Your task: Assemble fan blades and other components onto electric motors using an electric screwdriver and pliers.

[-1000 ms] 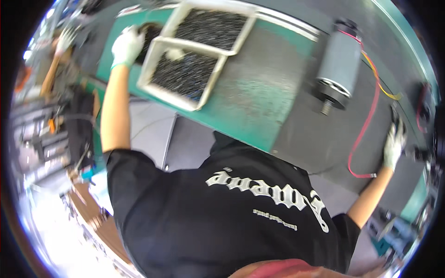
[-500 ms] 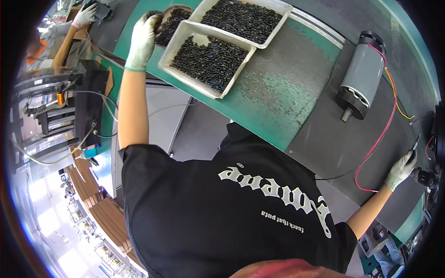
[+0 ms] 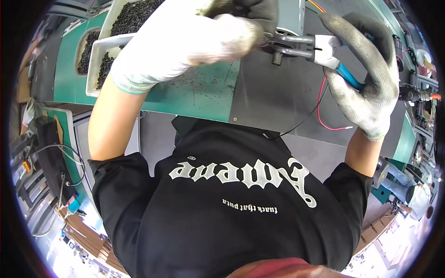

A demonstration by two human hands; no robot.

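My right hand, in a whitish-grey glove, is closed around the blue handles of a pair of pliers. Slim grey jaws point left from the pliers toward my left hand, also gloved. The left fingers are pinched together at the jaw tips, where a small metal bit shows; what they hold is too hidden to name. Behind and just below the jaws is a motor, its threaded shaft sticking out toward me. Most of the motor body is covered by my hands and the pliers.
Two white trays of small black parts stand at the left, partly behind my left arm. Beside them is a round bowl of similar parts. Red wire and black wire trail over the bench's front edge. Another person is at the far right.
My left hand has come from the bowl to the middle, in front of the motor. The right hand has lifted from the bench's right side, bringing the pliers to the left fingers. The view has shifted.
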